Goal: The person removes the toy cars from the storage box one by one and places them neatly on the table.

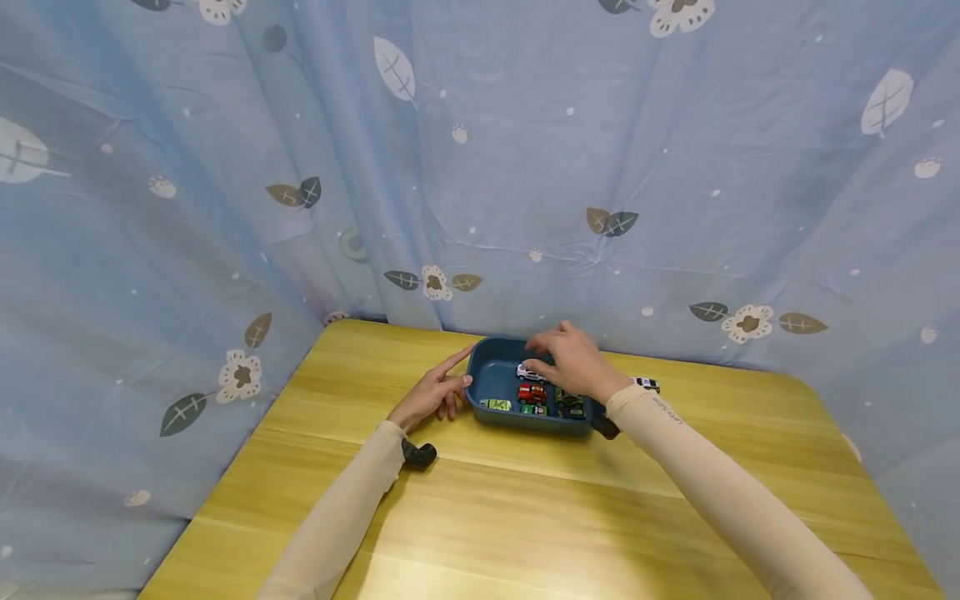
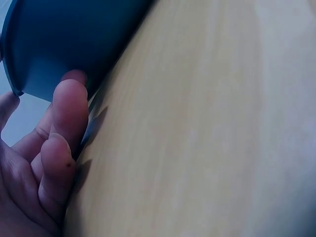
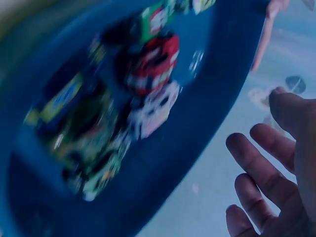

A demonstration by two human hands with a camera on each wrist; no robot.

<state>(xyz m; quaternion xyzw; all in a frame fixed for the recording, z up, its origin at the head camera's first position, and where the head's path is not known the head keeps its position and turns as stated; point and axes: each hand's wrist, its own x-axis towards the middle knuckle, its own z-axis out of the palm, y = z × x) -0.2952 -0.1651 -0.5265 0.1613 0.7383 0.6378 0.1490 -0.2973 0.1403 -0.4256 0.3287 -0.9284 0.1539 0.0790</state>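
A dark blue plastic basin (image 1: 491, 350) sits on the table with several toy cars in it. Among them are a white car (image 1: 531, 373), a red car (image 1: 532, 392), a green-and-white car (image 1: 534, 410) and a camouflage-coloured car (image 3: 86, 123). My left hand (image 1: 431, 393) touches the basin's left end, thumb at the rim and index finger stretched along the outside. Over the basin's far side hovers my right hand (image 1: 573, 360), fingers loosely bent. In the right wrist view its fingers (image 3: 254, 158) hold nothing and stand apart from the cars, which look blurred.
Beyond my right forearm, a white-and-black toy car (image 1: 647, 384) lies on the wooden table (image 1: 510, 517), to the right of the basin. A blue patterned curtain (image 1: 525, 167) hangs close behind the table's far edge.
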